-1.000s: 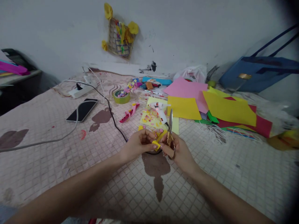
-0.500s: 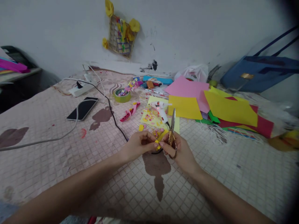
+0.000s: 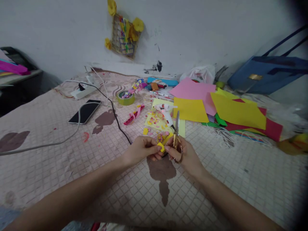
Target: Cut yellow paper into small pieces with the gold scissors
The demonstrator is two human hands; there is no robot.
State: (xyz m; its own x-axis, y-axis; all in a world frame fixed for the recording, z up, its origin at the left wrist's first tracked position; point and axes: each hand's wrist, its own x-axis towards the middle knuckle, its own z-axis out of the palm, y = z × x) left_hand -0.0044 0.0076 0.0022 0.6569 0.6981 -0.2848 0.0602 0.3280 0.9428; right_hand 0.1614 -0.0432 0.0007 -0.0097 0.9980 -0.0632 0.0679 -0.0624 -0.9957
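Note:
Between thumb and fingers, my left hand (image 3: 143, 150) pinches a small yellow craft piece (image 3: 161, 147); whether it is paper or foam I cannot tell. My right hand (image 3: 189, 157) has gold-handled scissors (image 3: 177, 126) hooked in its fingers, blades pointing up and away. Its thumb and fingertip meet the right edge of the same yellow piece. Just beyond my fingertips lie a yellow strip (image 3: 167, 138) and a pile of tiny pink and yellow scraps (image 3: 161, 137). A white glue gun (image 3: 165, 112) rests behind them on a pale yellow sheet (image 3: 181, 128).
Yellow sheets (image 3: 237, 110) and pink sheets (image 3: 192, 91) are stacked to the right, near white string (image 3: 222, 138). A tape roll (image 3: 125, 98), a decorated red stick (image 3: 134, 115) and a phone (image 3: 85, 111) lie left. Cables run to a power strip (image 3: 84, 91). A blue bag (image 3: 267, 75) stands back right.
The small yellow piece has turned and shows more of its flat face between my fingertips. My left fingers have shifted slightly beneath it. The scissors stay in my right hand.

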